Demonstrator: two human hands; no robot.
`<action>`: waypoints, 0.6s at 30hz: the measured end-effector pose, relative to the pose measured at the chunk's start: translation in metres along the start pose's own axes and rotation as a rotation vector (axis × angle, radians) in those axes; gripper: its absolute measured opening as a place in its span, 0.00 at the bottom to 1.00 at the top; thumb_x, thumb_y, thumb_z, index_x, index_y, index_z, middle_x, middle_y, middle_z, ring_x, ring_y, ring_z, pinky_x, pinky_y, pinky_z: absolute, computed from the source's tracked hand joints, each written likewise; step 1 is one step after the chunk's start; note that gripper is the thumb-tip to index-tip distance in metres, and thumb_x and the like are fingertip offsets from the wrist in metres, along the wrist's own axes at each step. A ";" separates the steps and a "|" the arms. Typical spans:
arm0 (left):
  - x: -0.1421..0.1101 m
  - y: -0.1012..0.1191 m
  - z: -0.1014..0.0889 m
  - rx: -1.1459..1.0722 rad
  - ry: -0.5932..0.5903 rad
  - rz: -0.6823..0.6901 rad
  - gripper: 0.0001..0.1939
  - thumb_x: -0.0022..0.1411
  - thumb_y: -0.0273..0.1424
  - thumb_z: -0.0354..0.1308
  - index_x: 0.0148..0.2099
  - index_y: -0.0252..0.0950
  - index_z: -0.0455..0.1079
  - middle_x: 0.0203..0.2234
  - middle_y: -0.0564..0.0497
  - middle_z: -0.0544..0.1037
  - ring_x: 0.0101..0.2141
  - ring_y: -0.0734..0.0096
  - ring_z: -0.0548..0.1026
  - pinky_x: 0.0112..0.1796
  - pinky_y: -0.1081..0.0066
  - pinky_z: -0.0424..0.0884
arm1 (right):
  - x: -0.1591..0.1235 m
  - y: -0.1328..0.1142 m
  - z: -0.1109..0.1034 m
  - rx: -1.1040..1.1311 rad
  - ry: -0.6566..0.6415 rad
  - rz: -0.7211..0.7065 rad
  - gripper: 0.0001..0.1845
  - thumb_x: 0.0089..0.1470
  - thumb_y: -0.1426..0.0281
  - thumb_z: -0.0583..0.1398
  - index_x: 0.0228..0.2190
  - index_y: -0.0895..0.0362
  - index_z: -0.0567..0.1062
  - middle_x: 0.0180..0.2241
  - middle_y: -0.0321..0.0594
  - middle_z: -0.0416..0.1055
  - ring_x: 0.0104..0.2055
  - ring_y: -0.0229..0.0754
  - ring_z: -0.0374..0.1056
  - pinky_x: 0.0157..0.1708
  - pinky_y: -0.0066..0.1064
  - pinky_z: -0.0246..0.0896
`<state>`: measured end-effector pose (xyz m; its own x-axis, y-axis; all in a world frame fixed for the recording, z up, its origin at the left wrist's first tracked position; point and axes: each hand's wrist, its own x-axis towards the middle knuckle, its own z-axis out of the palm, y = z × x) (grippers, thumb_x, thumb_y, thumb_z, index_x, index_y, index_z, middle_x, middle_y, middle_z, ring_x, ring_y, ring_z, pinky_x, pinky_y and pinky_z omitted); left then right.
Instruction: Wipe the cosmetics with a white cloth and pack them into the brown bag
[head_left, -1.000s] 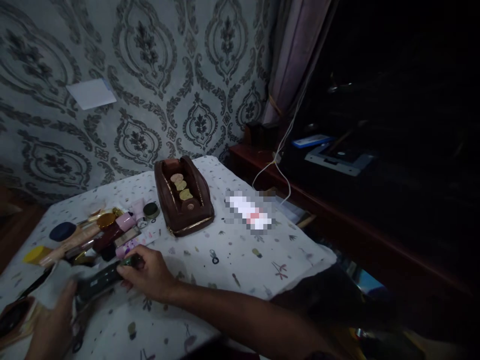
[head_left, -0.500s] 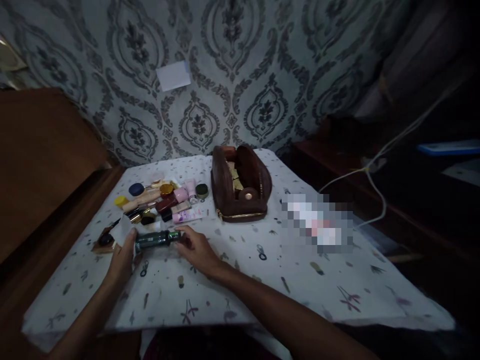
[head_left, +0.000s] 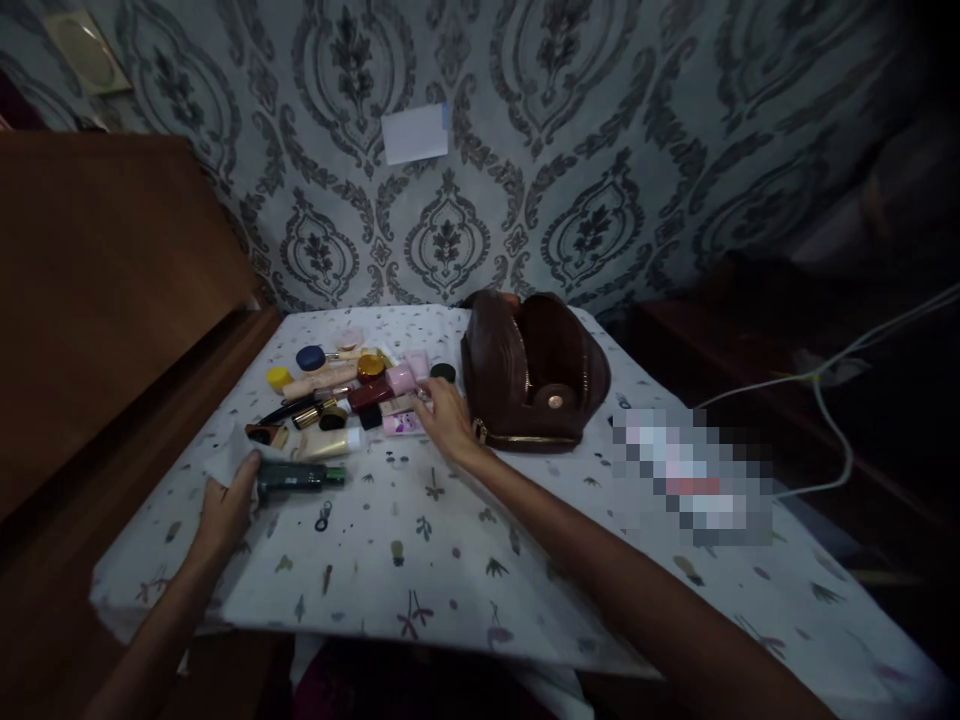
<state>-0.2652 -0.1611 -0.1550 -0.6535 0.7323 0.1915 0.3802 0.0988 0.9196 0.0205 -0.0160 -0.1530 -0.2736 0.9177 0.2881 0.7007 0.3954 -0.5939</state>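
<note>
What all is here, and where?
Tablecloth: one, white, centre
Bag: one, brown, open, on tablecloth
Makeup: many, mixed colours, left of bag
Bottle: one, dark green, held at left
Sheet: one, white, beside bottle
Wallpaper: one, grey, behind
Card: one, white, on wallpaper
Wall plate: one, cream, upper left
Cabinet: one, brown, far left
Blurred thing: one, mostly pale, right of bag
Cable: count unclear, white, right
Far right: too dark to tell
Left hand: one, bare, round bottle
Right hand: one, bare, by makeup
</note>
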 end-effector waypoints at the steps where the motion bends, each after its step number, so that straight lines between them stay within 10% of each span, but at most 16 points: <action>1: 0.000 -0.002 0.000 -0.003 -0.004 0.000 0.18 0.49 0.48 0.64 0.31 0.39 0.68 0.26 0.51 0.74 0.37 0.58 0.74 0.36 0.68 0.72 | 0.012 -0.004 -0.001 -0.058 -0.009 0.009 0.18 0.62 0.69 0.56 0.51 0.62 0.73 0.50 0.53 0.72 0.54 0.50 0.65 0.54 0.40 0.60; 13: -0.002 -0.007 0.000 -0.046 -0.048 0.026 0.23 0.53 0.50 0.62 0.42 0.36 0.73 0.41 0.46 0.80 0.49 0.52 0.75 0.53 0.63 0.70 | 0.073 -0.027 0.014 -0.187 -0.047 0.136 0.24 0.60 0.62 0.57 0.55 0.58 0.70 0.47 0.52 0.76 0.48 0.54 0.71 0.44 0.39 0.63; 18: 0.001 -0.010 -0.001 -0.104 -0.014 -0.029 0.21 0.53 0.48 0.63 0.40 0.37 0.72 0.38 0.47 0.79 0.49 0.53 0.75 0.51 0.64 0.71 | 0.050 -0.020 -0.002 0.313 0.100 0.067 0.23 0.54 0.62 0.59 0.51 0.57 0.71 0.34 0.40 0.75 0.37 0.44 0.70 0.39 0.34 0.63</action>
<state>-0.2704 -0.1626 -0.1640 -0.6534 0.7398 0.1605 0.2908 0.0496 0.9555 -0.0058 0.0223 -0.1250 -0.1564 0.9399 0.3036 0.4742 0.3411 -0.8117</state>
